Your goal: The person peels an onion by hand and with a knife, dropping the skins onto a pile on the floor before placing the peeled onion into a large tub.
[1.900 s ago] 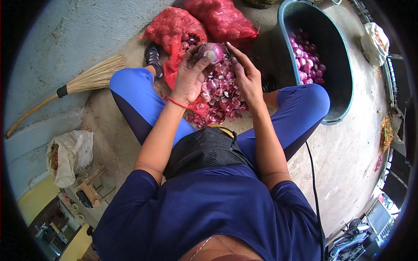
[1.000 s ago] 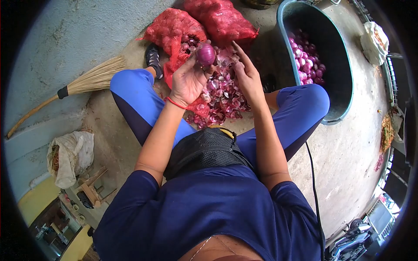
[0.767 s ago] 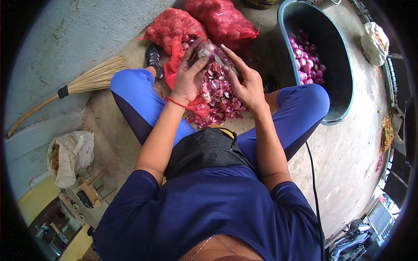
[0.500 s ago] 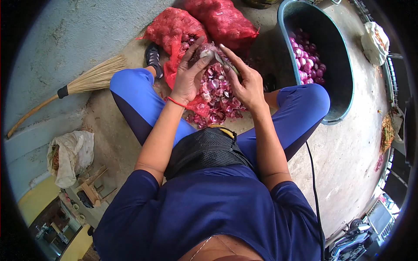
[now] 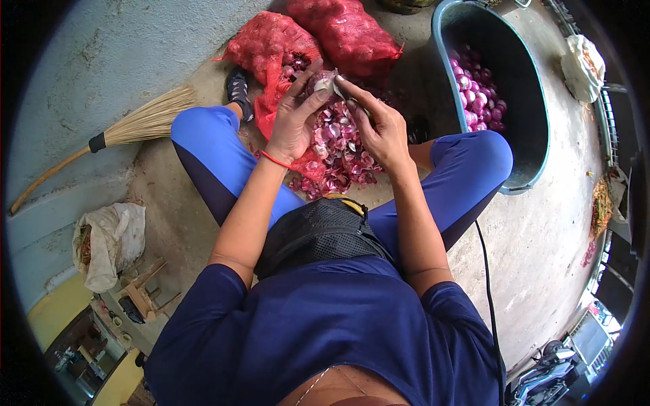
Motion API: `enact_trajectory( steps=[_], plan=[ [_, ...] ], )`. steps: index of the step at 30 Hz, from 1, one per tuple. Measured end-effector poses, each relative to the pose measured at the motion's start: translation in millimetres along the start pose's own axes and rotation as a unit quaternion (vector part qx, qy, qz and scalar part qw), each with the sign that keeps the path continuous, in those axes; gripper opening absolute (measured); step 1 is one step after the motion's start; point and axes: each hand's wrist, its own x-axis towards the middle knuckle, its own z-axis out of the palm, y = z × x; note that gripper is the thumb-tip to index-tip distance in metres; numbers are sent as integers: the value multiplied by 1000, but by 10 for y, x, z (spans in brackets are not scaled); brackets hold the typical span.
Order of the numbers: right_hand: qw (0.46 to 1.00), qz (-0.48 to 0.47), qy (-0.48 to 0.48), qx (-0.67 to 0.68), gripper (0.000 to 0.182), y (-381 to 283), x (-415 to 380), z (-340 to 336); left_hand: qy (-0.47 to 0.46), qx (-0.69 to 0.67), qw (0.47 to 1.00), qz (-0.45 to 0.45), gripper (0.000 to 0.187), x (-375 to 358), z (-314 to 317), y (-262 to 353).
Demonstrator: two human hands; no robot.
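Onions (image 5: 479, 98) in tub (image 5: 525, 108), right; skins (image 5: 342, 145) between legs (image 5: 213, 145); sacks (image 5: 349, 37) beyond; broom (image 5: 145, 118) left.

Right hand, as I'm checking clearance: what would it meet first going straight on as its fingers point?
Most likely the red onion in the left hand; depth is unclear, so the right hand may be touching it.

On my left I had a scuffed, blue-grey wall (image 5: 128, 61); below me, a concrete floor (image 5: 542, 237). Bright light (image 5: 613, 325) entered at lower right.
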Motion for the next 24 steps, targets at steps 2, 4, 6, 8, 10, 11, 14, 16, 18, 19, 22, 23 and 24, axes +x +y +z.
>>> enact_trajectory(
  steps=[2, 4, 6, 8, 10, 11, 14, 16, 18, 19, 22, 23, 24],
  plan=[
    [999, 11, 10, 48, 44, 34, -1, 50, 0, -5, 1000, -3, 54, 1, 8, 2],
    [988, 64, 6, 143, 39, 31, 1, 95, -3, -14, 1000, -10, 53, -6, 12, -2],
    [947, 131, 14, 294, 36, -4, 2, 125, -8, -24, 1000, -7, 51, -18, 38, 3],
    [906, 182, 23, 382, 35, -28, 14, 113, -15, -35, 999, 2, 49, -27, 95, 19],
    [883, 219, 28, 414, 35, -56, 39, 82, -25, -63, 998, -8, 47, -24, 51, 44],
    [925, 152, 41, 345, 36, 126, 45, 154, -31, -77, 996, -13, 45, -21, 22, 56],
    [959, 170, 62, 219, 38, 284, 53, 167, -31, -132, 990, -24, 40, 4, -106, 15],
    [948, 194, 29, 250, 42, 119, 38, 37, -3, -94, 996, -11, 39, 23, -57, 35],
    [971, 135, 11, 194, 44, 1, 28, -12, 22, -65, 998, -6, 39, 19, 3, 50],
    [985, 93, 14, 145, 46, -69, 31, -34, 31, -55, 998, -7, 40, 9, 31, 58],
    [999, 23, -15, 38, 48, -79, 26, -57, 32, -35, 999, -9, 43, 12, 12, 49],
    [999, -6, 3, 32, 48, -47, 25, -21, 27, -32, 999, -9, 44, 15, 4, 42],
    [1000, 0, -3, 28, 48, -51, 23, -23, 26, -27, 999, -9, 44, 13, 7, 45]
  ],
)
